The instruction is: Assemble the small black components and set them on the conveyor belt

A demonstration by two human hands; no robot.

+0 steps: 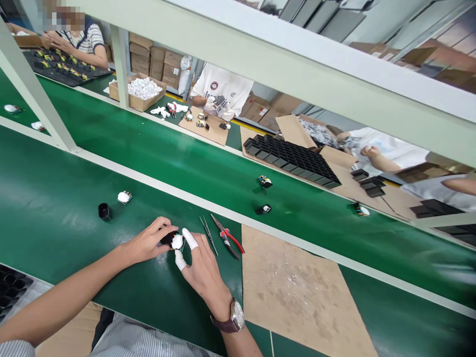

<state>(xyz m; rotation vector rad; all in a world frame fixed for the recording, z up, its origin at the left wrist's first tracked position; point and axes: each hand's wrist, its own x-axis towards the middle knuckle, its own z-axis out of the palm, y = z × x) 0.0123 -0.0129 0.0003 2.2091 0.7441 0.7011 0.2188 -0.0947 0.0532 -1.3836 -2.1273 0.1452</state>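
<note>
My left hand [154, 241] is closed around a small black plastic housing [168, 238]. At the housing's open end sits a circuit board with a white blob [177, 242] on it. My right hand [201, 265], white covers on thumb and forefinger, grips that board from the right side. How far the board is inside the housing I cannot tell. Just right of my hands lie metal tweezers [208, 235] and red-handled pliers [227, 237]. Further left, another black housing [104, 211] stands near a second circuit board [124, 197] with a white blob.
A white rail [156, 184] divides my green bench from the belt [208, 163], which carries several parts. A cardboard sheet [293, 287] lies to my right. Co-workers sit across, near a box of white pieces [144, 88] and rows of black housings [293, 158]. A shelf beam crosses above.
</note>
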